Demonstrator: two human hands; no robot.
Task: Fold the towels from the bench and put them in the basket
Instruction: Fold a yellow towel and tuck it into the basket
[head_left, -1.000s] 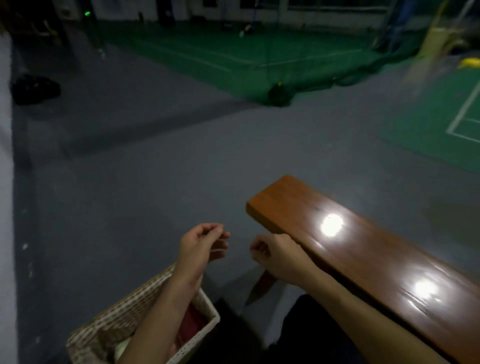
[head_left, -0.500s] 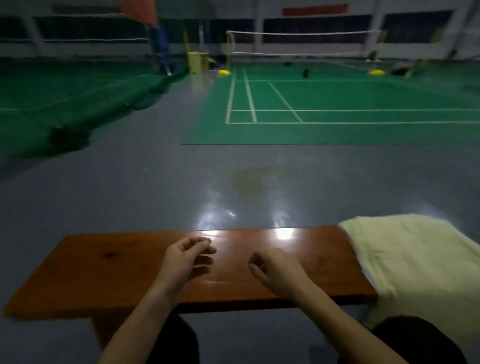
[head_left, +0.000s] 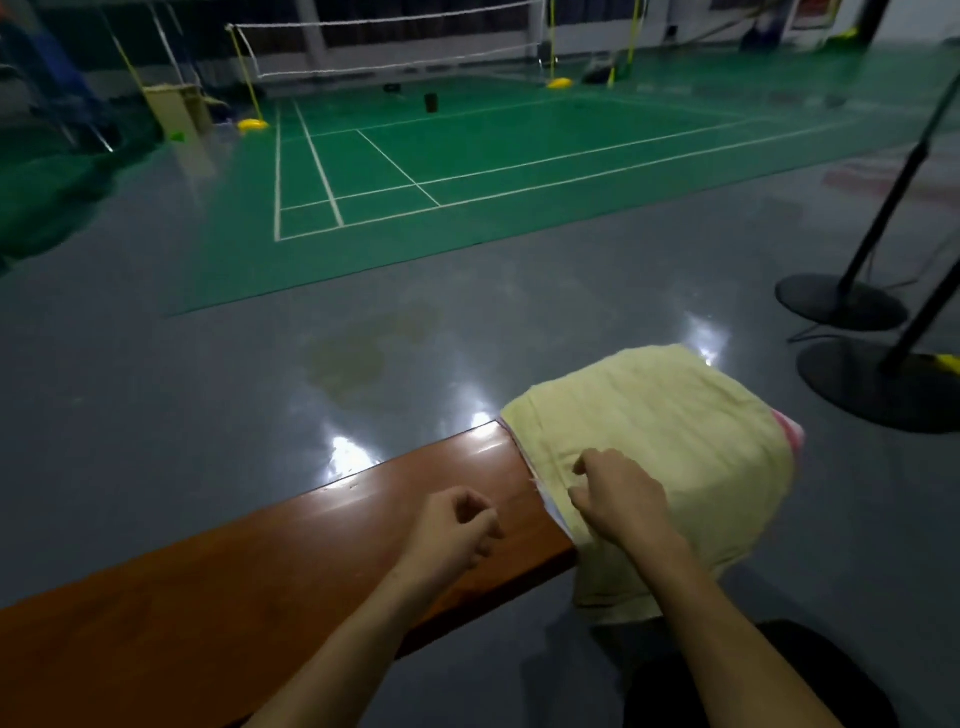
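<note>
Since the earlier frame the view has swung toward the right end of the bench, and the right hand (head_left: 621, 501) has travelled from above bare wood onto the towel; the left hand (head_left: 452, 535) stays over the wood.

The grey glossy floor (head_left: 208, 395) fills most of the view, with a green badminton court with white lines (head_left: 467, 150) beyond it and a white net (head_left: 384, 41) at the far side. Two black round-based stands (head_left: 841, 306) rest on the floor to the right.

The long reddish-brown wooden bench (head_left: 260, 571) runs from the lower left edge of the view toward the centre right. The pale yellow towel (head_left: 675, 441) lies draped over the right end of the bench, covering that end fully; its near part hangs down past the front edge of the bench. A pink-and-white cloth (head_left: 792, 431) shows under the far right corner of the yellow towel. A thin white edge (head_left: 550, 506) also shows beneath the left border of the towel.

Right hand: rests on the towel near its left border, close to the front edge of the bench; fingers curled inward onto the fabric. Whether fabric is actually pinched cannot be determined. Left hand: held above the bare bench surface just left of the towel, not touching the towel; fingers loosely curled, nothing held.
</note>
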